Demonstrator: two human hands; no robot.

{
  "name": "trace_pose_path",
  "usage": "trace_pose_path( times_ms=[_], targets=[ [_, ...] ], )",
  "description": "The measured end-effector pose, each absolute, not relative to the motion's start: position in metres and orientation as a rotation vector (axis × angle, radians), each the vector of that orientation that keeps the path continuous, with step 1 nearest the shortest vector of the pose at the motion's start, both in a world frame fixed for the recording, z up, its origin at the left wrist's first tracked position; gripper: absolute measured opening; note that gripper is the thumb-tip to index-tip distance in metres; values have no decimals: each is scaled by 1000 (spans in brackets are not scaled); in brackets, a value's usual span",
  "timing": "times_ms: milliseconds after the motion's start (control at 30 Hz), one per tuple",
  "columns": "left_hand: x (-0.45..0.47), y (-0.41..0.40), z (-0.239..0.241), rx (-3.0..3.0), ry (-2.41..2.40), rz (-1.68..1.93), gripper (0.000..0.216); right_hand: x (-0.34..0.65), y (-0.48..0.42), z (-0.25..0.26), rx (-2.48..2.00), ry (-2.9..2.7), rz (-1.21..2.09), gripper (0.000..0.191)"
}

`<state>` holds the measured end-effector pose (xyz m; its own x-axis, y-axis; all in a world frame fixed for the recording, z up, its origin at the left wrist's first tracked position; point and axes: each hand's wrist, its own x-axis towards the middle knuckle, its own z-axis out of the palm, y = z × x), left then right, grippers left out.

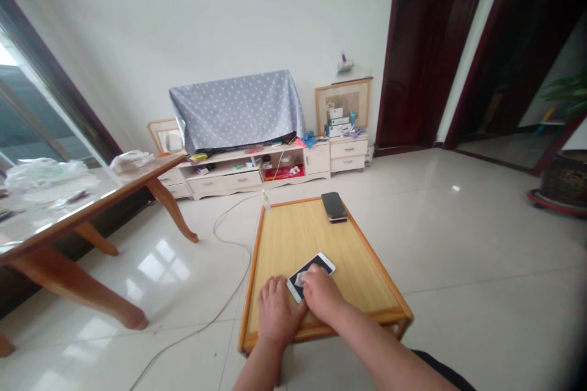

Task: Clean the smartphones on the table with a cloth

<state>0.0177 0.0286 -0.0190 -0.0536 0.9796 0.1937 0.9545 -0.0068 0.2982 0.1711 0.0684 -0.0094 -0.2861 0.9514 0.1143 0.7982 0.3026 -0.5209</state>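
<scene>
A white-framed smartphone (325, 263) with a dark screen lies at a slant on the small wooden table (293, 229). My right hand (322, 296) pinches a small crumpled white wipe (300, 279) and presses it against the phone's screen. Flat on the tabletop, at the phone's near left end, rests my left hand (276, 311). Its fingers are stretched out, and its thumb reaches along the phone's lower edge, seemingly touching it. Part of the screen is hidden under the right hand.
Dark phones (334, 206), apparently stacked, lie at the table's far right. A small clear spray bottle (266, 200) stands at the far left corner. A cable (238, 284) runs across the floor. A larger table (105, 195) stands left, a white TV cabinet (224, 183) behind.
</scene>
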Motion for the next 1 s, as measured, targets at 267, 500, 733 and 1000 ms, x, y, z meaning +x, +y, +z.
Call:
trace_pose_path(
  times_ms=[267,500,733,1000],
  targets=[
    [17,27,-21,2083,2179,519,57,179,58,2,-1265,-2502,562,24],
    [16,27,-20,2094,2163,486,61,186,46,13,-1344,-2526,503,32],
    [15,25,-20,2091,2178,502,58,190,43,14,-1428,-2544,567,46],
    [16,24,-16,2069,2163,507,60,197,45,-3,-1744,-2413,479,58]
  ],
)
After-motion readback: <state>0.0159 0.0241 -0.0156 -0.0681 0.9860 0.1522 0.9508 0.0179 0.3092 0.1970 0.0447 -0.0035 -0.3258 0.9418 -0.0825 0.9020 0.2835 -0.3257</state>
